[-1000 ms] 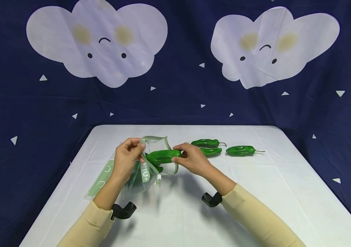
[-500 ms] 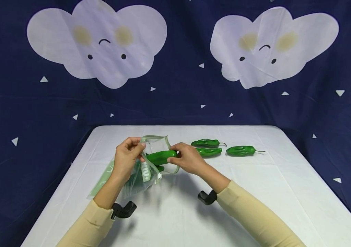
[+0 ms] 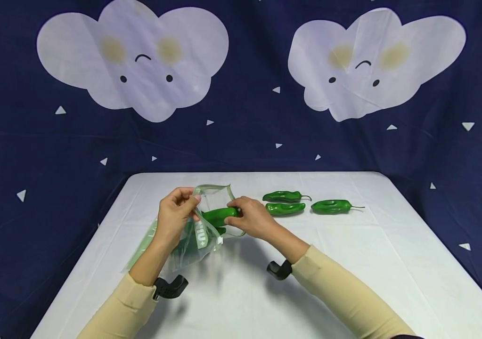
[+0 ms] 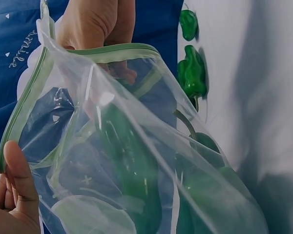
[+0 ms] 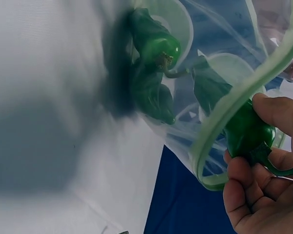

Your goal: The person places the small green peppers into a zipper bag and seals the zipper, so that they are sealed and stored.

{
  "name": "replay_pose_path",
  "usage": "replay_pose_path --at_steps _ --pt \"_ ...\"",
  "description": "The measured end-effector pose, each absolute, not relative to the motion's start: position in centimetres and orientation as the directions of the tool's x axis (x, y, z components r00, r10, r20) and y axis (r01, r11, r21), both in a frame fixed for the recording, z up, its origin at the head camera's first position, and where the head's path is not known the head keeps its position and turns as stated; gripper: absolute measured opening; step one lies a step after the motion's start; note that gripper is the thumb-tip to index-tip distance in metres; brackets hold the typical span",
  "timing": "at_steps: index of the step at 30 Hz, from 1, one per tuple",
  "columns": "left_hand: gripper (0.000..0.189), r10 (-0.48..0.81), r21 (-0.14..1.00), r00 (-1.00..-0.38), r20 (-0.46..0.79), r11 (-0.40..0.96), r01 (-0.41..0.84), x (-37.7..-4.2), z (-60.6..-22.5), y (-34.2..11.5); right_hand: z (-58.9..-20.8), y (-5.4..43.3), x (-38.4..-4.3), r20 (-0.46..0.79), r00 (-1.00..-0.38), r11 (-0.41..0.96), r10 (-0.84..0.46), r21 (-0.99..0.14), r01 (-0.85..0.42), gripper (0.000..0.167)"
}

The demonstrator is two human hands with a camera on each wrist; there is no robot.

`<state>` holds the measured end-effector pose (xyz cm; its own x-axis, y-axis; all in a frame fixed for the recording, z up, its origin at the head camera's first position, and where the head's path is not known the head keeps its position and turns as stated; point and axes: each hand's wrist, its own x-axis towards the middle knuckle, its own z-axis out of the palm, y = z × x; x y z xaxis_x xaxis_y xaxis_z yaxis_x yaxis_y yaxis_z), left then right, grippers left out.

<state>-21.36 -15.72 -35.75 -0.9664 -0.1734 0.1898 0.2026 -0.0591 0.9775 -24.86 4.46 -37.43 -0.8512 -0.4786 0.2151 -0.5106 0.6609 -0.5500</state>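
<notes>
White table (image 3: 224,301), pepper (image 3: 219,216) now deeper in bag (image 3: 201,235) (right grip (image 3: 255,219) closed round it, left (image 3: 173,215) on rim (image 4: 122,48))

3 loose green chili peppers (image 3: 285,209), 1 held pepper (image 3: 217,216) part in 1 zip bag (image 3: 201,235), min. 2 bagged peppers (image 5: 158,46) (exact no. unclear). 2 hands (image 3: 174,216), 2 wrist cams (image 3: 170,287), 1 tbl (image 3: 342,254), 2 whole cloud prints (image 3: 151,101).

A seemingly cloth backdrop (image 3: 245,101) hangs behind the table (image 3: 359,245).
</notes>
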Motion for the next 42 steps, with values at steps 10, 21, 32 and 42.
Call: replay_pose_path --at_steps 10,21,32,42 --pt "0.021 -0.171 0.978 -0.968 0.183 -0.067 0.196 -21.3 -35.6 -15.8 -37.5 3.6 -24.6 0.176 -0.844 0.670 -0.507 -0.536 -0.514 0.042" --pt "0.020 -0.170 0.976 -0.967 0.190 -0.078 0.205 -21.2 -35.4 -15.7 -37.6 2.8 -24.6 0.207 -0.828 0.671 -0.521 -0.500 -0.547 0.041" --pt "0.021 -0.168 0.975 -0.965 0.200 -0.061 0.213 -21.1 -35.4 -15.8 -37.9 2.0 -24.5 0.229 -0.815 0.678 -0.531 -0.462 -0.572 0.040" --pt "0.020 -0.178 0.974 -0.963 0.204 -0.064 0.218 -21.2 -35.5 -15.8 -37.8 2.4 -24.2 0.238 -0.804 0.642 -0.545 -0.499 -0.582 0.039"
